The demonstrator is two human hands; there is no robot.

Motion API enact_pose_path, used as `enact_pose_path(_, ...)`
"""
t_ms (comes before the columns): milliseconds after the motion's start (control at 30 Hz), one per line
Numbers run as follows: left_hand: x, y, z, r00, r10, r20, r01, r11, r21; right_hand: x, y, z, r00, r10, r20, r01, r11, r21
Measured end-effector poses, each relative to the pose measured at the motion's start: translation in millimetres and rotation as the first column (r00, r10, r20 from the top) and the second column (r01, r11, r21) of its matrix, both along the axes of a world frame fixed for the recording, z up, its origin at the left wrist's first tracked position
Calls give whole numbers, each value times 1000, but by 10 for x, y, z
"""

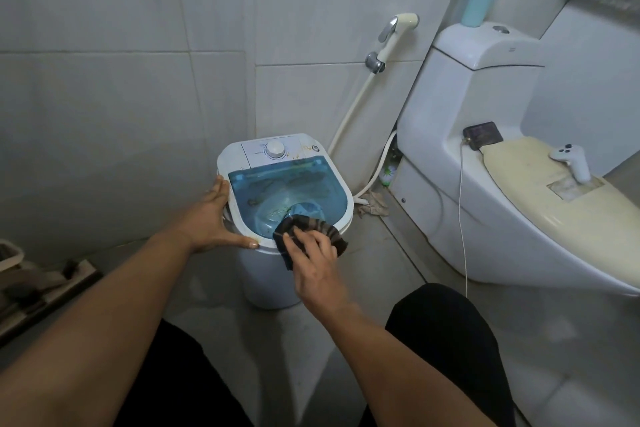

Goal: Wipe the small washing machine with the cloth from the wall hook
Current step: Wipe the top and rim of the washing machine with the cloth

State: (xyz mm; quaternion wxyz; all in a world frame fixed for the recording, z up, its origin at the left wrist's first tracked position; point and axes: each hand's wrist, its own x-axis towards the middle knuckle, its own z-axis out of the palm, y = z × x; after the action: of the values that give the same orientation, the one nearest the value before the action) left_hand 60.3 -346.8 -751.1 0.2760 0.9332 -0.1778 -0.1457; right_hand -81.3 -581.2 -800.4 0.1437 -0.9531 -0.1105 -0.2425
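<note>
The small white washing machine [266, 281] stands on the floor in the corner, with a see-through blue lid [277, 191] and a white dial [275, 149] on its back panel. Brown stains show on the lid and panel. My left hand [216, 218] rests flat on the machine's left front rim, fingers spread. My right hand [313, 263] presses a dark striped cloth [311, 229] onto the lid's near right edge.
A white toilet [485, 184] stands to the right, with a white controller [571, 158] and a dark device [483, 135] on it. A bidet sprayer [394, 35] and hose hang on the wall behind. A rag [372, 204] lies on the floor. A brush [45, 284] lies at the left.
</note>
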Motion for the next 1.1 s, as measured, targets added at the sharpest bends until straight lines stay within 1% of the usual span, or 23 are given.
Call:
enact_pose_path(67, -6, -10, 14, 1000, -3, 16, 3, 1000, 11, 2, 4, 21, 1000, 15, -5, -16, 999, -37)
enact_pose_path(133, -19, -16, 24, 999, 0, 32, 0, 1000, 26, -9, -69, 83, 1000, 27, -16, -28, 994, -108)
enact_pose_path(200, -23, -20, 39, 1000, 2, 27, -3, 999, 37, -36, -135, 153, 999, -2, -32, -3, 985, -170)
enact_pose_path(233, -27, -18, 43, 1000, 3, 21, -4, 999, 43, -58, -148, 171, 999, -25, -36, 18, 984, -175)
enact_pose_path(367, -44, -20, 49, 1000, 7, 22, -8, 999, 49, -97, -103, 150, 995, -92, -41, 89, 993, -79)
enact_pose_path(467, -62, -29, 56, 999, 15, 29, -16, 999, 29, -39, -100, 85, 999, -20, -38, 20, 1000, -5)
enact_pose_path(533, -62, -30, 69, 999, 14, 36, -15, 1000, 26, -14, -97, 30, 999, 21, -41, -22, 1000, -18)
enact_pose_path(667, -63, -31, 50, 999, 12, 40, -13, 1000, 17, 0, -14, -28, 998, 33, -44, -33, 999, 0)
enact_pose_path(900, -52, 9, -10, 998, -4, 66, 4, 1000, -5, 66, 147, -13, 996, 77, -34, -80, 989, -127)
enact_pose_path(1000, -18, 81, -28, 996, -30, 87, 28, 999, 24, 120, 181, 14, 994, 109, -24, -111, 983, -148)
enact_pose_path(1100, 4, 131, -65, 993, -41, 112, 39, 999, 22, 177, 253, 26, 990, 141, -22, -143, 978, -151)
